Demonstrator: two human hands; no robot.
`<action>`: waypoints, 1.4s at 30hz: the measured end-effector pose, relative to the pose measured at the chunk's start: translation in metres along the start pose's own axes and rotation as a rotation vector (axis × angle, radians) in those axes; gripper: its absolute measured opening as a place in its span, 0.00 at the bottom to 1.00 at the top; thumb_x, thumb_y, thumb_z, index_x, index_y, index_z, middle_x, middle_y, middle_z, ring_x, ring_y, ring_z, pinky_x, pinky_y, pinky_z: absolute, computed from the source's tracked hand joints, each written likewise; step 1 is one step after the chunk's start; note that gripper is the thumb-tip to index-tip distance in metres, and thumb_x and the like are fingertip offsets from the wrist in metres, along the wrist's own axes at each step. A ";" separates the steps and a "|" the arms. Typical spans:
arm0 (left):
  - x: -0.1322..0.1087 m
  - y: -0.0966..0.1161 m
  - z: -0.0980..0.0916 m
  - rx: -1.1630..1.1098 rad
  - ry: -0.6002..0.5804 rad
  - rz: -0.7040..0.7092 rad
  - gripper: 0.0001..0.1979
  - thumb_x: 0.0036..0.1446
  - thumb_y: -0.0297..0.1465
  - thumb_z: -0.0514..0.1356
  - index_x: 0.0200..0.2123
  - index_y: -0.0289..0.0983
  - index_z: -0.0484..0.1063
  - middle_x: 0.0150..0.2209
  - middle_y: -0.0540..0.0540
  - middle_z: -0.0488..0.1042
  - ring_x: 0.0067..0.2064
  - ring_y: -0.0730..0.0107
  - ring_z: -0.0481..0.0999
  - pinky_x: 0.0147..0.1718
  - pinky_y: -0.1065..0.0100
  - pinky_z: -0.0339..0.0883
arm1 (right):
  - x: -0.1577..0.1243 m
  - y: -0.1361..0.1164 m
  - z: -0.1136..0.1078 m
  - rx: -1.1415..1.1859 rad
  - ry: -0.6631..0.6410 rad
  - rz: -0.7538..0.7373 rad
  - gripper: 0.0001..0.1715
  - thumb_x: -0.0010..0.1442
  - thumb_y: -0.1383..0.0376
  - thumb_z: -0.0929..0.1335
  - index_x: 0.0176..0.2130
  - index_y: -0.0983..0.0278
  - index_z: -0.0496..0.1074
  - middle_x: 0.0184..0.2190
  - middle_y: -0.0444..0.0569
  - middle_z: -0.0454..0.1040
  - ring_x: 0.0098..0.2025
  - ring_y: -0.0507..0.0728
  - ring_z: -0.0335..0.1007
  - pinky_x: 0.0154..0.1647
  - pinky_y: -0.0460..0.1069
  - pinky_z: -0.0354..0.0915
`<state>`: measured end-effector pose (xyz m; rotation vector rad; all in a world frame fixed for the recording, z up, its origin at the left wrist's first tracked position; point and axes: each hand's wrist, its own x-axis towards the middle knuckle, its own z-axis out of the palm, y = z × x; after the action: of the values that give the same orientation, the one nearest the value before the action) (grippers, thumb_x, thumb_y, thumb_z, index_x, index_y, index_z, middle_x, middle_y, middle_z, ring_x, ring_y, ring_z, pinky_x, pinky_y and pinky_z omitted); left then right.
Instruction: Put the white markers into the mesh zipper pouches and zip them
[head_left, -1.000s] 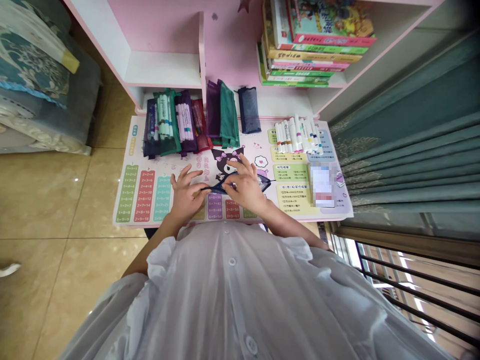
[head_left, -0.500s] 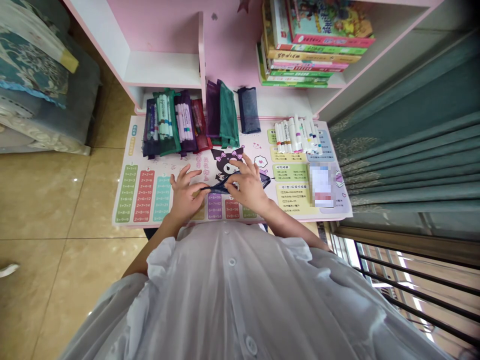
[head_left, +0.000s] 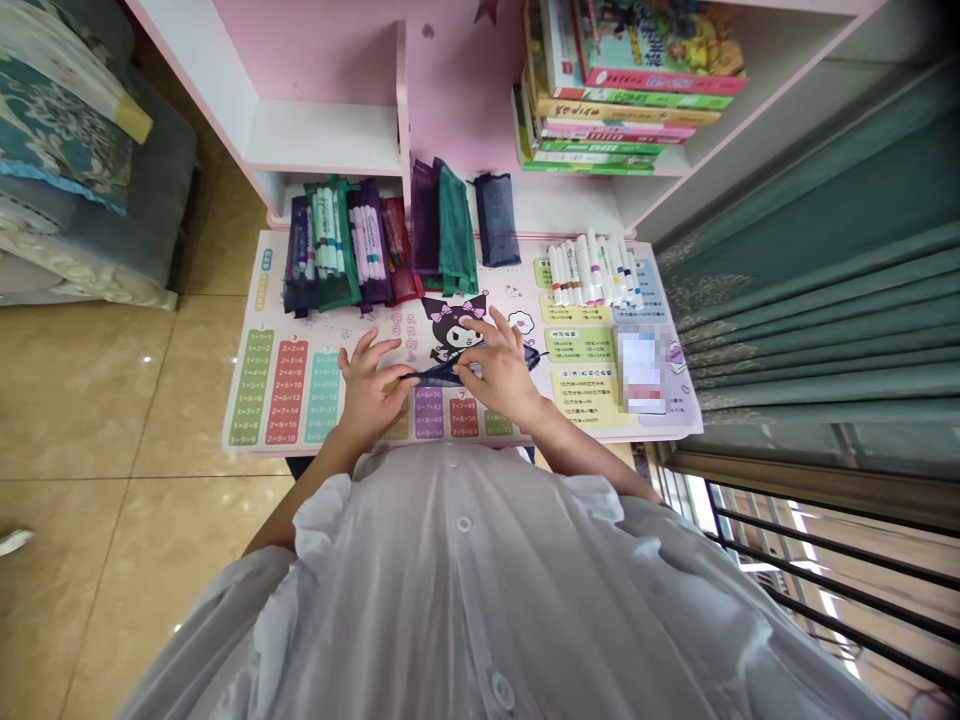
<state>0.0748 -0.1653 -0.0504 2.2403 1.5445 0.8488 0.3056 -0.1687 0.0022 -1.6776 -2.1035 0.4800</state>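
A dark blue mesh pouch (head_left: 435, 376) stretches between my two hands, just above the front of the desk. My left hand (head_left: 371, 388) pinches its left end between thumb and forefinger, the other fingers spread. Further right along the pouch's upper edge, my right hand (head_left: 501, 372) pinches with thumb and forefinger and covers part of it. A small dark cord sticks out at the pouch's right end. White markers (head_left: 596, 272) with coloured bands lie in a row at the back right of the desk.
Filled mesh pouches (head_left: 328, 245) lie at the back left; purple and green pouches (head_left: 456, 230) and another blue pouch (head_left: 498, 220) lie beside them. A phone (head_left: 643, 370) rests at right. Stacked books (head_left: 615, 130) fill the shelf above. A curtain (head_left: 810, 270) hangs at right.
My right hand has slid slightly to the right along the pouch's edge. My left hand keeps its pinch at the left end.
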 end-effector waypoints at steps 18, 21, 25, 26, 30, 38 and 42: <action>0.001 0.006 -0.004 0.043 0.001 -0.013 0.14 0.63 0.44 0.60 0.33 0.46 0.81 0.57 0.43 0.75 0.70 0.44 0.58 0.67 0.35 0.37 | -0.002 0.008 0.000 0.020 -0.005 0.024 0.10 0.60 0.65 0.68 0.27 0.61 0.77 0.65 0.52 0.68 0.74 0.76 0.45 0.68 0.81 0.45; 0.002 0.008 -0.005 0.050 0.002 -0.013 0.13 0.63 0.44 0.60 0.33 0.45 0.82 0.57 0.43 0.74 0.70 0.44 0.58 0.66 0.34 0.37 | -0.002 0.008 -0.001 0.032 -0.012 0.023 0.10 0.60 0.64 0.68 0.28 0.61 0.77 0.65 0.52 0.67 0.74 0.76 0.45 0.68 0.81 0.43; 0.002 0.009 -0.006 0.052 0.008 -0.006 0.13 0.63 0.44 0.60 0.33 0.46 0.82 0.57 0.44 0.74 0.70 0.42 0.59 0.66 0.32 0.38 | -0.002 0.007 -0.002 0.032 -0.012 0.028 0.10 0.59 0.65 0.68 0.27 0.61 0.76 0.65 0.53 0.68 0.74 0.76 0.45 0.68 0.81 0.44; 0.002 0.010 -0.006 0.053 0.009 -0.005 0.13 0.63 0.44 0.60 0.33 0.46 0.82 0.57 0.44 0.74 0.70 0.42 0.59 0.66 0.32 0.38 | -0.002 0.007 -0.003 0.030 -0.012 0.030 0.10 0.59 0.65 0.68 0.27 0.61 0.76 0.65 0.53 0.68 0.74 0.76 0.45 0.68 0.81 0.44; 0.002 0.009 -0.008 0.055 0.022 -0.019 0.14 0.63 0.45 0.60 0.32 0.46 0.82 0.57 0.44 0.74 0.70 0.41 0.59 0.66 0.32 0.39 | -0.003 0.010 -0.004 0.033 0.013 0.033 0.11 0.59 0.65 0.68 0.26 0.61 0.76 0.64 0.52 0.68 0.74 0.76 0.45 0.68 0.80 0.45; 0.003 0.007 -0.009 0.069 0.001 -0.029 0.15 0.63 0.47 0.60 0.32 0.46 0.81 0.57 0.44 0.74 0.70 0.41 0.58 0.66 0.33 0.38 | -0.005 0.015 -0.006 0.021 0.031 0.034 0.12 0.60 0.65 0.67 0.25 0.62 0.75 0.63 0.52 0.69 0.74 0.76 0.47 0.67 0.80 0.47; 0.003 0.008 -0.009 0.075 0.005 -0.034 0.16 0.63 0.46 0.60 0.32 0.45 0.81 0.58 0.43 0.74 0.70 0.41 0.58 0.65 0.32 0.38 | -0.005 0.016 -0.008 0.014 0.022 0.056 0.12 0.60 0.66 0.67 0.25 0.62 0.75 0.64 0.52 0.69 0.74 0.76 0.46 0.68 0.80 0.46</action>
<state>0.0757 -0.1663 -0.0383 2.2585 1.6378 0.8002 0.3240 -0.1703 0.0004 -1.7297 -2.0373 0.4903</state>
